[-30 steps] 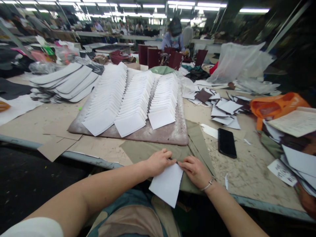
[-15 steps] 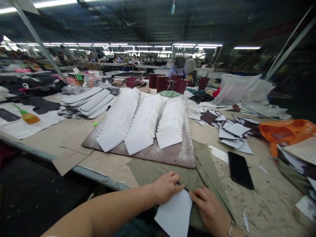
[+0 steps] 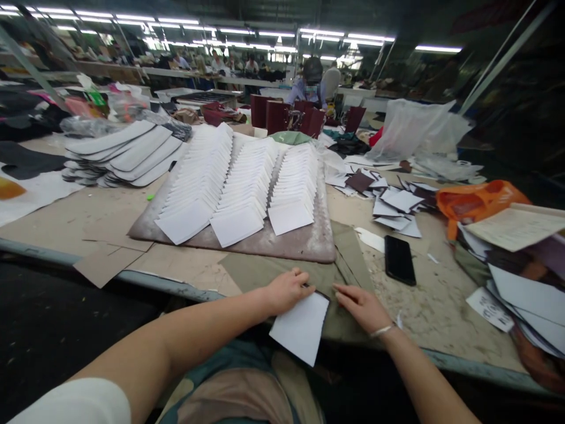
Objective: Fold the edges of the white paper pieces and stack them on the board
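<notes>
A white, dark-edged piece (image 3: 301, 327) lies at the table's front edge on olive cloth (image 3: 251, 271), its lower end reaching past the edge. My left hand (image 3: 289, 291) is closed on its upper left corner. Just right of the piece, my right hand (image 3: 362, 306) has its thumb and forefinger pinched together over the cloth; whatever is between them is too small to make out. Behind both hands, a brown board (image 3: 282, 247) bears three overlapping rows of white pieces (image 3: 237, 224).
A black phone (image 3: 399, 259) lies right of the cloth, with loose white and brown pieces (image 3: 401, 200) behind it. An orange bag (image 3: 481, 200) sits farther right. Long white panels (image 3: 128, 153) are stacked at the left. A person (image 3: 308, 88) is across the table.
My right hand has come off the white piece's upper right corner and moved slightly right. My left hand still holds the piece. The view has tilted down.
</notes>
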The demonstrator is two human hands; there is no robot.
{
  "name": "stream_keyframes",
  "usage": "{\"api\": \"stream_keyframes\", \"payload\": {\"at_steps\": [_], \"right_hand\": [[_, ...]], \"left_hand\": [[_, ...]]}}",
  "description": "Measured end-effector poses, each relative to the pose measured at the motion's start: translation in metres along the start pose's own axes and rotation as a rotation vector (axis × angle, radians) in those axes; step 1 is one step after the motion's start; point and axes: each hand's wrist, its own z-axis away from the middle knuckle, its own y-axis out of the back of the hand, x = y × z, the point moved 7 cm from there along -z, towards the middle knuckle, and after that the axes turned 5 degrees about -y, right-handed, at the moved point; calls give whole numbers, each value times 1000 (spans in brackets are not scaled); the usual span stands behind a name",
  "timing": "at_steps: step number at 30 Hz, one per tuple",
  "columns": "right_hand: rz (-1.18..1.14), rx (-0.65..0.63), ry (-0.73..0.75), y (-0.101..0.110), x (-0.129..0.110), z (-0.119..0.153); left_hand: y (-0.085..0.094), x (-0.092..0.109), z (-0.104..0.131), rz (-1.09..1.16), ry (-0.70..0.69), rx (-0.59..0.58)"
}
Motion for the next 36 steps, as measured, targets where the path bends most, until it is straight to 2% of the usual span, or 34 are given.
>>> {"api": "stream_keyframes", "payload": {"at_steps": [2, 4, 6, 11, 21, 27, 32, 36], "right_hand": [[62, -39, -156, 3, 2, -12], [192, -115, -228, -1, -1, -25], [281, -188, -252, -9, -5, -37], [294, -369, -327, -27, 2, -53], [492, -587, -423, -35, -1, -69], [507, -529, -440, -30, -4, -64], [427, -435, -415, -23, 5, -47], [389, -440, -439, -23, 12, -42]], "left_hand": [[-1, 0, 0, -6, -9, 8], [-3, 0, 0, -13, -13, 15], [-4, 0, 1, -17, -12, 20], [-7, -1, 1, -12, -16, 39], [-7, -2, 1, 44, -2, 41], [-3, -2, 1, 53, -6, 39], [-5, -2, 2, 27, -33, 43], [-5, -2, 2, 22, -27, 39]]}}
